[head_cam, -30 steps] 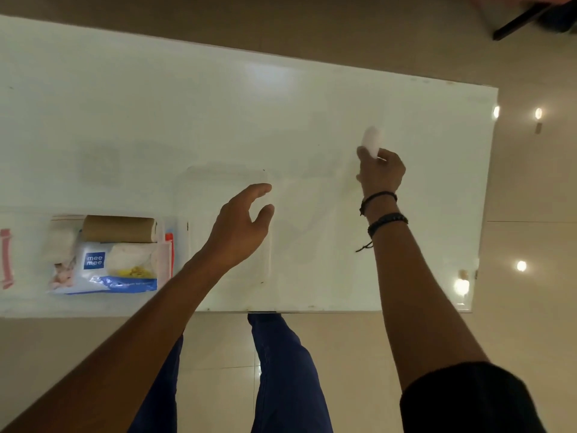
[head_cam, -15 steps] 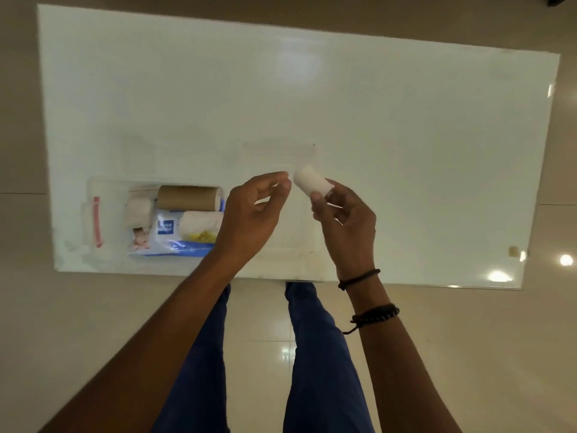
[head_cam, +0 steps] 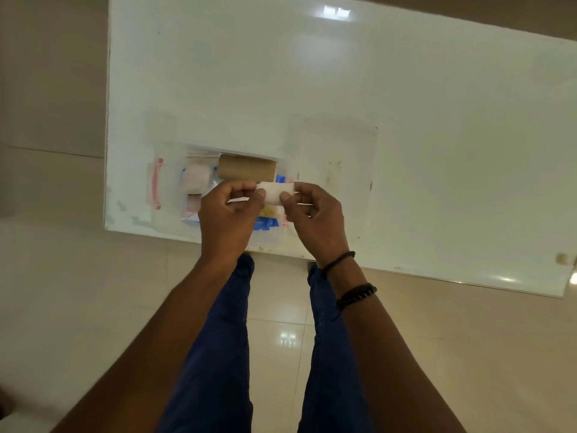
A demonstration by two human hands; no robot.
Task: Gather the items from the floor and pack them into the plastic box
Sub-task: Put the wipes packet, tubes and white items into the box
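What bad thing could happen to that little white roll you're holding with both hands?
The small white roll is pinched only by the fingertips of the left hand and right hand, so it might slip and fall. The clear plastic box below already holds a brown cardboard tube and other packs, so the roll may land on top and tumble out onto the white table.

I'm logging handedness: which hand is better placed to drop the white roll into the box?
Probably the left hand. Both hands pinch the white roll, but the left hangs directly above the open box, while the right hand sits at its right edge, nearer the lid.
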